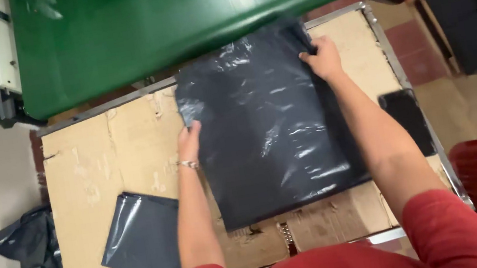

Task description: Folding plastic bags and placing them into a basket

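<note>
I have a stack of black plastic bags (269, 129) lying flat on the cardboard-topped table (98, 167), just below the green conveyor belt (171, 18). My left hand (189, 141) rests on the stack's left edge, fingers together and pressed flat near its crumpled corner. My right hand (322, 58) sits at the top right corner of the stack, nearest the belt, fingers curled and pinching the plastic there. To do this well, I judge I should keep both edges taut and square so the slippery sheets do not slide apart. A smaller grey bag (140, 237) lies apart, to the stack's lower left.
</note>
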